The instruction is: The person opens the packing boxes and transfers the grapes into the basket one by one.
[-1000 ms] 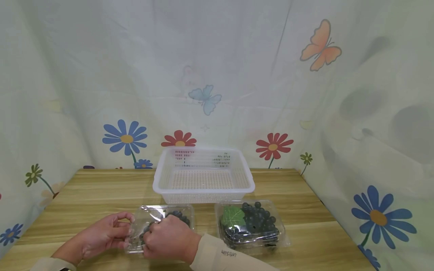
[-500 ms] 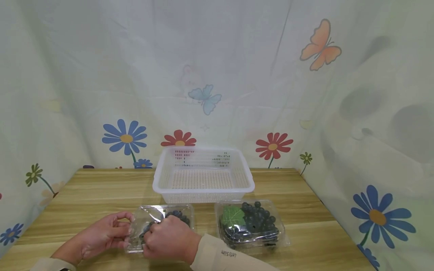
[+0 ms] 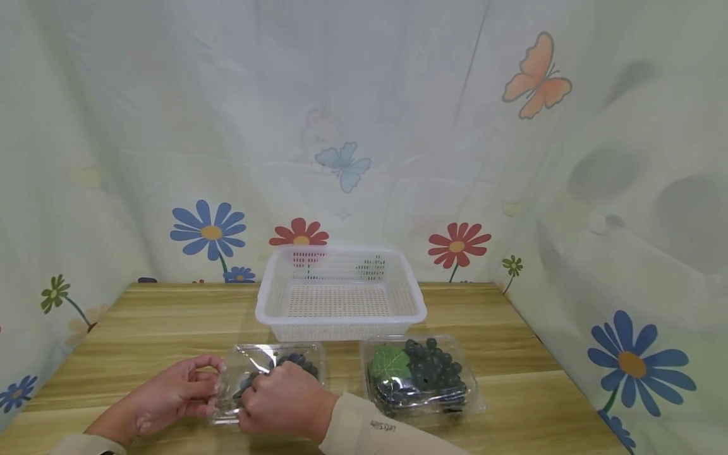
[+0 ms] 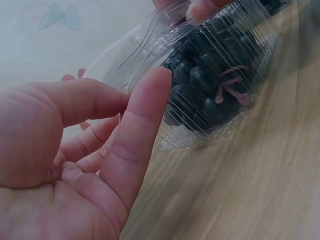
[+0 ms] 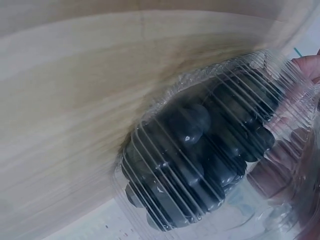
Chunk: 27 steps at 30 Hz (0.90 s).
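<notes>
Wooden tabletop, left hand and right hand on grape box

The person's left hand reaches in from the lower left, its wrist bare beyond the cuff of a pale beige sleeve; the thumb meets the side of the index finger in a pinch, and other fingers bend behind them. The right hand comes from the lower right, back of the hand uppermost, knuckles bent and fingers curled under. Its sleeved forearm slants up toward the left hand, near but apart.
</notes>
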Each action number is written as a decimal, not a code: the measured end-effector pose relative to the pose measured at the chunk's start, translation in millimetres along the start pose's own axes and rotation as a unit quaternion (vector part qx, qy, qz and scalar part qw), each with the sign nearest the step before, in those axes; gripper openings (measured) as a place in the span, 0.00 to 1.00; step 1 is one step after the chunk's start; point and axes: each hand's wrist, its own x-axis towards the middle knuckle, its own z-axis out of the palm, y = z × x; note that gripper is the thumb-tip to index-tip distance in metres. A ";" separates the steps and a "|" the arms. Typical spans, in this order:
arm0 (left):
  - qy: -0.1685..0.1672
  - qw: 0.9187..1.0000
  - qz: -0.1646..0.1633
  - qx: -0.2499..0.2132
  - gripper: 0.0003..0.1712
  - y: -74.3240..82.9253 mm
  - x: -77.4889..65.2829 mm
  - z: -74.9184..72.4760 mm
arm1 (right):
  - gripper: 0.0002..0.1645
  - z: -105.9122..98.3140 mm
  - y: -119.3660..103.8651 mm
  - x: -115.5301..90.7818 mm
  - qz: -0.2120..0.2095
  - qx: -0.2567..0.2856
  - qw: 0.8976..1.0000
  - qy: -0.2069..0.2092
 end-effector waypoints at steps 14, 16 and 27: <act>0.003 1.000 -0.008 0.001 0.11 1.9 -0.9 1.3 | 0.22 -1.5 4.5 1.5 0.023 0.004 0.999 0.040; 0.004 1.000 -0.009 0.002 0.11 2.2 -1.3 1.3 | 0.23 -1.7 4.7 1.6 0.024 0.010 0.999 0.039; 0.024 1.000 -0.016 0.013 0.11 1.3 -3.3 0.6 | 0.21 -1.5 5.9 0.9 0.023 0.013 0.999 0.025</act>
